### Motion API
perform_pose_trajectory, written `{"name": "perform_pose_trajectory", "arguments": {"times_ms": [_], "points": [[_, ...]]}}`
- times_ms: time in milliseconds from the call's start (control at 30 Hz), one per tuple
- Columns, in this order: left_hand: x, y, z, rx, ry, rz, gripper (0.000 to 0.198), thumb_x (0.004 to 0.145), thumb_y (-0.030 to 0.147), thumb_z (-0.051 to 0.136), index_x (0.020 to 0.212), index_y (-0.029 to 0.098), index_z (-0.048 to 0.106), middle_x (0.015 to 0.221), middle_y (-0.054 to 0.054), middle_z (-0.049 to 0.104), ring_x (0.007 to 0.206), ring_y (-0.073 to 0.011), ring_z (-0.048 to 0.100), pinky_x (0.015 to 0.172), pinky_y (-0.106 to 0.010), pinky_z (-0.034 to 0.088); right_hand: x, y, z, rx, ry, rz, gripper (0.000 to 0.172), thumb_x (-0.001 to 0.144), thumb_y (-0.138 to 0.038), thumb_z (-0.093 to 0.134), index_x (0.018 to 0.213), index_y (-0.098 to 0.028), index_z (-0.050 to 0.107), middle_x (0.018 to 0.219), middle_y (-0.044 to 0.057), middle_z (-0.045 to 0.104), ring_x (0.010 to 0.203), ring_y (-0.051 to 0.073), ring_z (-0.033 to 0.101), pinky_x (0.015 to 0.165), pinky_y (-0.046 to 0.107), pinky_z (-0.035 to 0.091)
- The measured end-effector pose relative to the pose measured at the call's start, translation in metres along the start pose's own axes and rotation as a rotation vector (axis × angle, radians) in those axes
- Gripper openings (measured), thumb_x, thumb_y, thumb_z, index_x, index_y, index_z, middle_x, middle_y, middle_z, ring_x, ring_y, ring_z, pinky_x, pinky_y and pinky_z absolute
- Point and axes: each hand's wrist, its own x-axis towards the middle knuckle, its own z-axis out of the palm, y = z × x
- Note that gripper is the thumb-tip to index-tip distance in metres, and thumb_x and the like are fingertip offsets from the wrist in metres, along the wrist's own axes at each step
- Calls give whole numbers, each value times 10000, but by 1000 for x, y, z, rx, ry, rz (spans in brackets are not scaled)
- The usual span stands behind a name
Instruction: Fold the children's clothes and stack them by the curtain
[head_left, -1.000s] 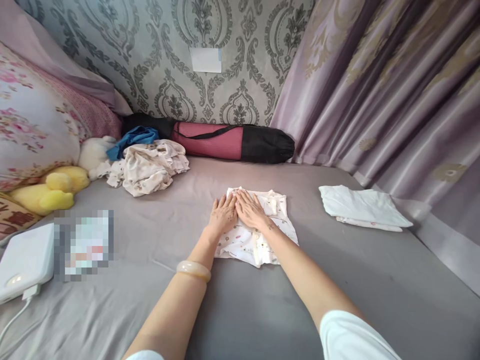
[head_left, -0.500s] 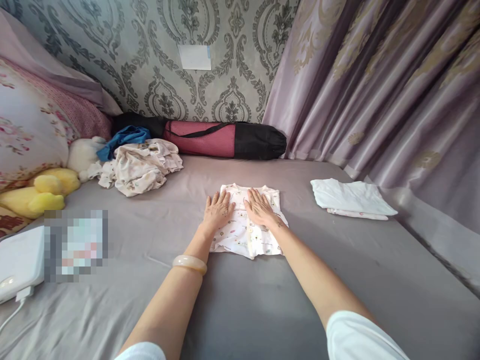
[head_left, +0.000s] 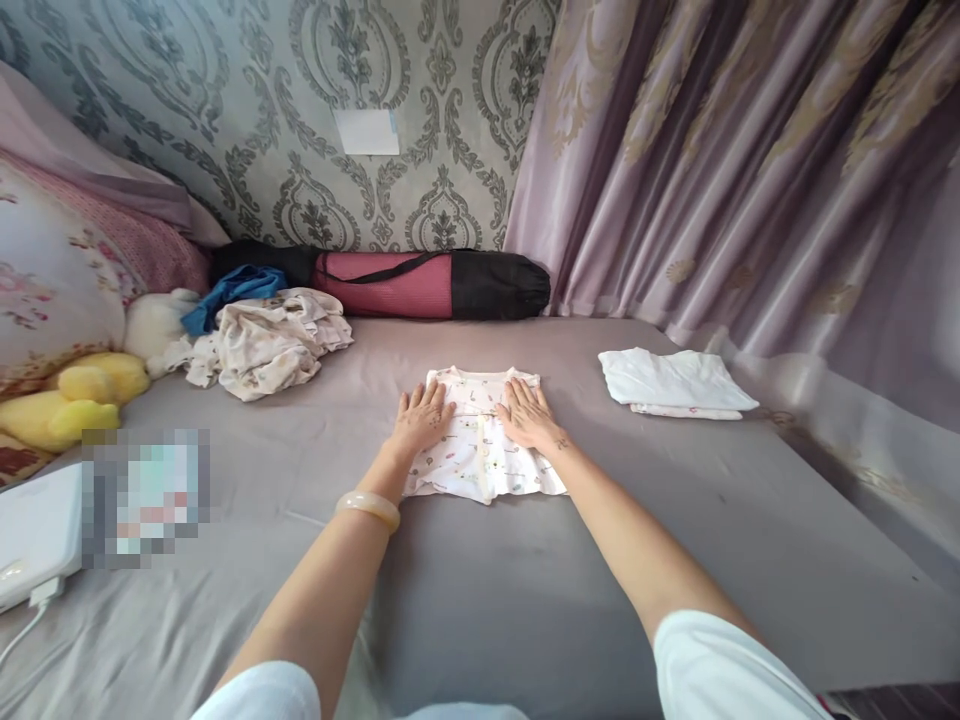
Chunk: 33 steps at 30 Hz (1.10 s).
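A small white baby shirt (head_left: 469,455) with a coloured print and a buttoned front lies spread on the grey bed sheet, its neckline away from me. My left hand (head_left: 425,415) rests flat on the shirt's left side, fingers stretched out and pointing away. On the right side, my right hand (head_left: 529,415) lies flat too, its fingers extended toward the shoulder. Printed cloth shows between the two hands. Neither hand grasps anything. A pale bangle (head_left: 369,508) circles my left forearm.
Folded white clothes (head_left: 675,380) lie stacked to the right. Back left is a crumpled pile of printed clothing (head_left: 277,345) with a blue cloth (head_left: 236,295). A red and black rolled bag (head_left: 390,285) lies along the wall. Yellow plush (head_left: 90,390) and a white device (head_left: 37,530) sit left.
My right hand has slid outward to the right across the shirt, so the hands are farther apart. The camera view has shifted slightly, moving the scene left in the picture.
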Motion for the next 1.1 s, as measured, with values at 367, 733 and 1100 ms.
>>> {"name": "perform_pose_trajectory", "arguments": {"times_ms": [367,733,1100], "points": [[8,-10,-34,-208,57,-54,481,940,374,365,1365,190,497,1356,-112,582,1257,-267,526,1067,-451,379,-9,18,-19,65,18,127,629,969,-338,194,1513,-24,233,1594,160,168,1480,253,128,1191,459,113],[20,27,8,70,125,154,627,975,456,243,1488,101,315,1555,-182,295,1463,-299,198,1168,-502,180,5,-27,1,101,69,-152,624,975,-359,182,1526,-71,226,1598,104,182,1481,215,130,1203,437,70],[12,3,-5,47,132,73,650,976,477,209,1500,98,269,1588,-169,208,1478,-290,133,1179,-484,131,2,16,-4,104,164,45,643,980,-377,170,1522,-34,203,1605,145,141,1485,246,93,1201,432,86]]}}
